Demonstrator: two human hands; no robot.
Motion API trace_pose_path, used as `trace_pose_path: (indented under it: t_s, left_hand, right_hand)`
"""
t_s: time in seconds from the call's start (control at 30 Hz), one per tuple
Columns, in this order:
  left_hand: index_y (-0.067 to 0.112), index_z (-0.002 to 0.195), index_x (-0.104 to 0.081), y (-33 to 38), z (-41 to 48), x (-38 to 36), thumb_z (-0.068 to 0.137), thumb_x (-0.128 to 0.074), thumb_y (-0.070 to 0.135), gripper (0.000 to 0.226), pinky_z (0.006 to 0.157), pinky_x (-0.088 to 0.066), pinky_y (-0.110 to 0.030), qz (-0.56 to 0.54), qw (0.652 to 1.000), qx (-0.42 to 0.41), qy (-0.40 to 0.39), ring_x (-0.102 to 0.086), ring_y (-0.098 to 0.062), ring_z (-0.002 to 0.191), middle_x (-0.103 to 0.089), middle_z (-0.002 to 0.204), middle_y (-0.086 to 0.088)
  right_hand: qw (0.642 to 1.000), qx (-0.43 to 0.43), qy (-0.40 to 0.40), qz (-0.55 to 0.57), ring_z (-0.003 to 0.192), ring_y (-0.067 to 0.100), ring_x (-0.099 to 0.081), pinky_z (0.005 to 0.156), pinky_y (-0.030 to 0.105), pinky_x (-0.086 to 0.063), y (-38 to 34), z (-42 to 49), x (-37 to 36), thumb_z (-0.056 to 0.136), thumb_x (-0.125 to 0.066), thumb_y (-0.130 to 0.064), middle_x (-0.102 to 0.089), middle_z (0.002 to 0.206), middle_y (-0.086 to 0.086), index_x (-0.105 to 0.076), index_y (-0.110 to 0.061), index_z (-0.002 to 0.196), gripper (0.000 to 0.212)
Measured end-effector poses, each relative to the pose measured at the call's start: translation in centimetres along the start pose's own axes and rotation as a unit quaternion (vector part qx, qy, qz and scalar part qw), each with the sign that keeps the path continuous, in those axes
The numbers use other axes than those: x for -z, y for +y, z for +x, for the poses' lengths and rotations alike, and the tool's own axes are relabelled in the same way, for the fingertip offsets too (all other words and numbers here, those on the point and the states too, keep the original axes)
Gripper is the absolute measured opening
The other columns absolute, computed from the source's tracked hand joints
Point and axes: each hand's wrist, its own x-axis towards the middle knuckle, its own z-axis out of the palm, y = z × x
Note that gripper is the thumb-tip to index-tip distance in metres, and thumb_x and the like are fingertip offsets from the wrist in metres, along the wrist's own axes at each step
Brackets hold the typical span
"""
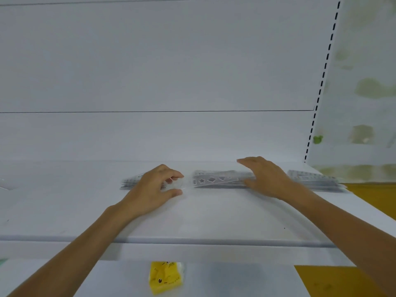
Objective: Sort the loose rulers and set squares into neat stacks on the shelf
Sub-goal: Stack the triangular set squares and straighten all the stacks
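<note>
Yellow packet (166, 276) below shelf (192, 221); left hand (153, 188) pinches clear ruler (177, 184) beside stack (214, 180).

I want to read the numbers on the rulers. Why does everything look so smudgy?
Head view: the picture is blurred, so the middle stack shows only star and diamond cut-outs, no numbers; the clear piece in the left hand nearly vanishes against the white shelf; light is flat, shadows faint.
</note>
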Motion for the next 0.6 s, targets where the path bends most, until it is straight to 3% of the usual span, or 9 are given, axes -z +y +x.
trace_pose_path:
  t_s: [0.13,0.3,0.4,0.6]
  left_hand:
    - [0.022,0.111,-0.063,-0.7,1.1,-0.7,0.081,-0.069,0.023,0.031,0.074,-0.037,-0.003,0.009,1.0,0.018,-0.001,-0.051,0.006,0.087,-0.049,0.093,0.021]
    - [0.016,0.109,-0.065,-0.2,4.2,-2.0,0.079,-0.071,0.021,0.031,0.072,-0.038,-0.004,-0.031,0.999,0.018,0.024,-0.053,0.005,0.084,-0.055,0.091,0.013]
    - [0.016,0.109,-0.065,1.0,6.4,-3.0,0.079,-0.071,0.023,0.032,0.074,-0.037,-0.006,-0.039,0.999,0.002,0.008,-0.054,0.001,0.085,-0.058,0.097,0.004]
    - [0.02,0.108,-0.066,3.3,9.3,-4.6,0.077,-0.073,0.024,0.032,0.076,-0.037,-0.007,-0.07,0.997,0.011,-0.026,-0.054,-0.006,0.094,-0.06,0.103,0.005]
  right_hand:
    - [0.992,0.003,0.123,-0.004,0.127,0.016,-0.04,0.099,0.027,-0.034,-1.0,-3.7,0.5,0.094,-0.044,-0.022,-0.044,0.139,-0.002,-0.039,-0.018,0.138,0.045]
    - [0.999,0.007,0.039,0.028,0.109,0.016,-0.051,0.089,0.028,-0.043,-1.9,-6.7,-1.7,0.094,-0.039,-0.023,-0.059,0.116,-0.004,-0.062,-0.02,0.111,0.028]
    - [0.999,0.007,0.038,0.037,0.108,0.017,-0.05,0.089,0.03,-0.041,-1.5,-6.4,-1.9,0.094,-0.04,-0.023,-0.059,0.117,-0.003,-0.061,-0.02,0.112,0.028]
    - [0.997,0.011,0.04,0.065,0.107,0.016,-0.049,0.089,0.028,-0.04,-1.3,-6.7,-1.7,0.095,-0.04,-0.024,-0.058,0.117,-0.003,-0.06,-0.02,0.114,0.028]
